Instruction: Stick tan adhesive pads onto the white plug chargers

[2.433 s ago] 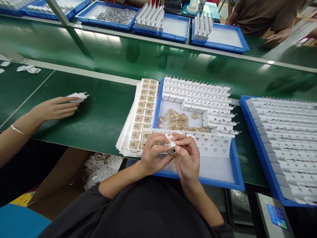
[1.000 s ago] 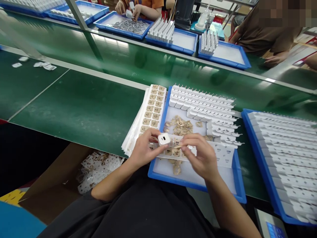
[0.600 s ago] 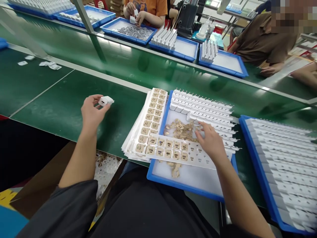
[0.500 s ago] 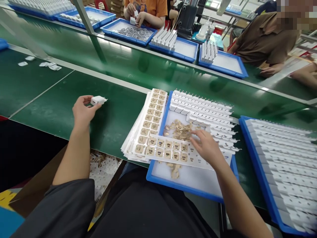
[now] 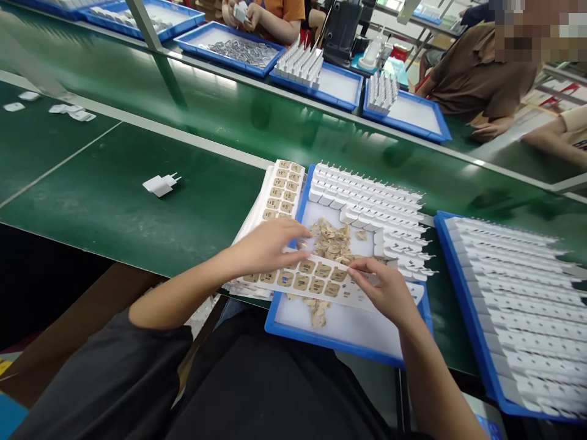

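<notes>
On the green bench at left lies a white plug charger [image 5: 160,185], its two pins pointing right, with no hand on it. My left hand [image 5: 270,243] is over a sheet of tan stickers [image 5: 300,282], thumb and fingers apart. My right hand [image 5: 385,290] pinches at the corner of a tan sticker [image 5: 338,273] near the sheet's bare part. The sheet lies across a blue tray [image 5: 334,349] and a stack of similar sheets [image 5: 252,214]. Crumpled tan pieces [image 5: 331,239] and rows of white chargers [image 5: 367,198] are in the tray.
Another blue tray [image 5: 472,330] full of white chargers stands at right. Small white pieces [image 5: 73,112] lie at far left. Beyond the metal rail are more blue trays [image 5: 403,116] and two seated people at work. An open carton is below the bench edge.
My left hand has let go of the charger, leaving it on the bench, and moved right to the sticker sheet. My right hand has closed into a pinch at the sheet.
</notes>
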A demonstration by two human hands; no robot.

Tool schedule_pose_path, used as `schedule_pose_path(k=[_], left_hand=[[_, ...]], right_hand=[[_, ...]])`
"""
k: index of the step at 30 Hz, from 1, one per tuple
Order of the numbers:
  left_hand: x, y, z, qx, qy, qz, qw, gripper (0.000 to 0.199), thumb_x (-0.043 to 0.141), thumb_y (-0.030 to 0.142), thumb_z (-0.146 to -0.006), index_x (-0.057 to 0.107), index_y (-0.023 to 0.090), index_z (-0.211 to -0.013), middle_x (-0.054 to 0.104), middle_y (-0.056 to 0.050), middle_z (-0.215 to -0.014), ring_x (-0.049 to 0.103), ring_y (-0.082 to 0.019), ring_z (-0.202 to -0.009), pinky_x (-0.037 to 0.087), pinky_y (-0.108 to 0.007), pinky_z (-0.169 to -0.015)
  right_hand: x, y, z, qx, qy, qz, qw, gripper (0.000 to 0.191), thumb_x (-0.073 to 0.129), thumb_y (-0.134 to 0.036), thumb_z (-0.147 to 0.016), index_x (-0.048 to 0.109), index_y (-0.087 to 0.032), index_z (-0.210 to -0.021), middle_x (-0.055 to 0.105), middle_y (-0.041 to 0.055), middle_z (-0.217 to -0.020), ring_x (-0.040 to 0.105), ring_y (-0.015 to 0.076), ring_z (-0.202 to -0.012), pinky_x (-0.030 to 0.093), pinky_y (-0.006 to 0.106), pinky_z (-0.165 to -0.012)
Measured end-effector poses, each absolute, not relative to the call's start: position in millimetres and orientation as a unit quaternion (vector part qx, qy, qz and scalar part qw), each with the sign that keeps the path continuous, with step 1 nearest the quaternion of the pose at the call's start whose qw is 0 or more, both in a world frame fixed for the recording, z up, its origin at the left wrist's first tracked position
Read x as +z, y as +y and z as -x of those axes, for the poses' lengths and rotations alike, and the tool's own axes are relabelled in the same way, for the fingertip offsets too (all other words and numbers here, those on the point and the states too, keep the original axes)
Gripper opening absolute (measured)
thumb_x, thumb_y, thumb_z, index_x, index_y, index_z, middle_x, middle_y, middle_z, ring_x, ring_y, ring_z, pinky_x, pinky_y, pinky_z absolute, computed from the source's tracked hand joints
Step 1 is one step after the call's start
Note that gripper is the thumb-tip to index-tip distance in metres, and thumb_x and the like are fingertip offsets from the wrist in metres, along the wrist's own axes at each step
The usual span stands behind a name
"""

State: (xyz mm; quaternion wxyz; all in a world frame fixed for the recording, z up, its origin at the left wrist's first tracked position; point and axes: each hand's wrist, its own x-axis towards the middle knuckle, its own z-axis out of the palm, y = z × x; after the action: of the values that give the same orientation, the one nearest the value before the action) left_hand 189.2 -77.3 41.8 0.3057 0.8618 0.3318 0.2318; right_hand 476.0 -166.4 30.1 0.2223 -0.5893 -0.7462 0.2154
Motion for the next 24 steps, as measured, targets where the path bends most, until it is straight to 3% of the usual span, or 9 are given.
schedule_pose_path(k=[4, 7, 12, 18, 24], left_hand=[[47.5, -76.6, -244.3, 0.128, 0.260, -0.883, 0.370, 0.036, 0.071, 0.021, -0.081, 0.070, 0.023, -0.116, 0.078, -0.005, -0.102, 0.073, -0.026, -0.093, 0.052, -0.031, -0.079], [47.8, -68.9, -260.7, 0.044, 0.238, -0.847, 0.474, 0.038, 0.068, 0.018, -0.080, 0.069, 0.023, -0.117, 0.078, -0.002, -0.091, 0.073, -0.022, -0.083, 0.048, -0.027, -0.072], [48.3, -62.6, -266.3, -0.008, 0.243, -0.763, 0.599, 0.043, 0.070, 0.018, -0.078, 0.064, 0.022, -0.120, 0.076, 0.000, -0.086, 0.071, -0.018, -0.080, 0.048, -0.025, -0.070], [46.1, -64.1, -264.2, -0.009, 0.233, -0.737, 0.634, 0.044, 0.073, 0.021, -0.077, 0.061, 0.022, -0.119, 0.078, -0.001, -0.087, 0.072, -0.017, -0.082, 0.049, -0.026, -0.075], [43.0, -64.3, -265.6, -0.016, 0.228, -0.724, 0.651, 0.046, 0.074, 0.021, -0.076, 0.059, 0.020, -0.119, 0.076, 0.001, -0.081, 0.068, -0.015, -0.071, 0.046, -0.023, -0.065]], right_hand=[[31.9, -184.9, -470.0, 0.211, -0.728, 0.590, 0.277, 0.013, 0.061, -0.034, -0.096, 0.068, -0.024, -0.093, 0.076, 0.0040, -0.087, 0.073, 0.0234, -0.080, 0.058, 0.033, -0.068], [27.3, -195.7, -468.4, 0.148, -0.742, 0.576, 0.310, 0.010, 0.061, -0.027, -0.096, 0.068, -0.024, -0.102, 0.075, 0.0061, -0.094, 0.072, 0.0240, -0.086, 0.059, 0.036, -0.074], [19.2, -202.3, -464.2, -0.025, -0.802, 0.511, 0.309, 0.031, 0.066, -0.014, -0.090, 0.068, -0.028, -0.119, 0.068, 0.0113, -0.118, 0.065, 0.0299, -0.108, 0.054, 0.050, -0.091], [19.5, -199.2, -457.0, -0.018, -0.810, 0.489, 0.323, 0.023, 0.068, -0.012, -0.089, 0.069, -0.025, -0.108, 0.069, 0.0112, -0.116, 0.063, 0.0292, -0.108, 0.054, 0.049, -0.091], [22.3, -197.8, -452.9, -0.035, -0.817, 0.491, 0.300, 0.014, 0.066, -0.013, -0.091, 0.065, -0.024, -0.100, 0.072, 0.0088, -0.113, 0.063, 0.0283, -0.106, 0.049, 0.045, -0.090]])
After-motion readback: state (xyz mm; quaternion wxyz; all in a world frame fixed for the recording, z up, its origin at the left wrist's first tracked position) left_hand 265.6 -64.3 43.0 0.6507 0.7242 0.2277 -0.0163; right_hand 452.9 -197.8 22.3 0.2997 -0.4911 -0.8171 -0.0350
